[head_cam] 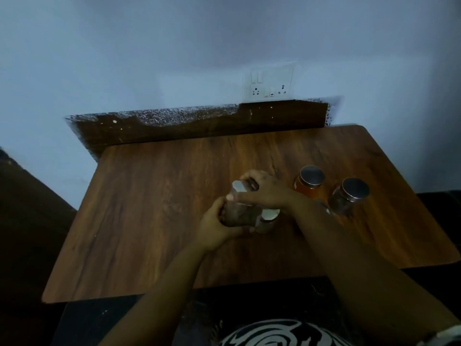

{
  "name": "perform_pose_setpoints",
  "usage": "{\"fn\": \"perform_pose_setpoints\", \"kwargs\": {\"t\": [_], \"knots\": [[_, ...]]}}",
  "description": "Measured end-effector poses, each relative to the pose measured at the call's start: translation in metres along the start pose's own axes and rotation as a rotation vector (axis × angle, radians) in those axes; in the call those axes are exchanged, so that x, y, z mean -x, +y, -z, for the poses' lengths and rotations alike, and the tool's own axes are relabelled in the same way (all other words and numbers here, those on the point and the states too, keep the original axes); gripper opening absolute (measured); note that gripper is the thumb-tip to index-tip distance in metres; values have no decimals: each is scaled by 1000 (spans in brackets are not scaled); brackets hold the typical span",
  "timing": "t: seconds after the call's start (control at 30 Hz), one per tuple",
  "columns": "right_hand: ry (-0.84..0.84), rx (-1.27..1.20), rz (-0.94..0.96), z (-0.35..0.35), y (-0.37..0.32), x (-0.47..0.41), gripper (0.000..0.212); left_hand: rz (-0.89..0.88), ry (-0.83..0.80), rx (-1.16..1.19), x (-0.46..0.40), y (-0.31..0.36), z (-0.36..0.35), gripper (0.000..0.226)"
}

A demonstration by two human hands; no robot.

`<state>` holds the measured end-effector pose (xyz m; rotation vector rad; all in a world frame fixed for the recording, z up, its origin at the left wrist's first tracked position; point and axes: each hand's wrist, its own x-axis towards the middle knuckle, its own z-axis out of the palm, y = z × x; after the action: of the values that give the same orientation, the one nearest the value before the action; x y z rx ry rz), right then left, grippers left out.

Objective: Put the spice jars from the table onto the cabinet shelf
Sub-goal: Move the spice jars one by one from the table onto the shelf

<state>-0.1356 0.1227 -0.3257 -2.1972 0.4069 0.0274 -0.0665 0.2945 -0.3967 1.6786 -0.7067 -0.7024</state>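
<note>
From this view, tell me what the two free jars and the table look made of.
Orange jar and dark jar: clear bodies, likely glass or plastic, since the contents show through; dull grey lids with a bright rim look like metal. Table: wood-grain top, possibly laminate, smooth with a faint sheen.

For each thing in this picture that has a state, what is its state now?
Left hand: grips the brown jar from the side.
Right hand: rests on the brown jar's lid.
Brown jar: held in both hands, tilted, lid on.
Orange jar: upright on the table, lid on, untouched.
Dark jar: upright, lid on, untouched.
Table: bears the jars.
</note>
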Motion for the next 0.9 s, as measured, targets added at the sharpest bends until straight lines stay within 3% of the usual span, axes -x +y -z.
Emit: {"fn": "perform_pose_setpoints", "kwargs": {"t": [0.07,0.1,0.23,0.3,0.4,0.47,0.6,0.77,0.9], "knots": [[-105,-223,8,12,-2,9,56,104,-147,184,5,10,4,68],[-77,-270,9,15,-1,11,54,137,-169,240,9,13,2,72],[204,-331,-92,14,0,14,48,-40,60,-49,27,24,-31,102],[153,-440,-138,15,3,19,51,-113,124,-101,35,27,-42,94],[-17,-579,-125,24,10,30,65,49,-53,234,44,39,-39,82],[-23,-628,-102,28,13,36,63,116,-153,371,48,45,-35,91],[77,-639,-86,23,10,45,56,43,-55,236,49,58,-42,107],[-58,-1057,-77,38,2,53,40,-8,-35,353,53,67,-53,105],[-61,-1104,-93,48,2,58,40,-27,-68,399,54,71,-65,99]]}}
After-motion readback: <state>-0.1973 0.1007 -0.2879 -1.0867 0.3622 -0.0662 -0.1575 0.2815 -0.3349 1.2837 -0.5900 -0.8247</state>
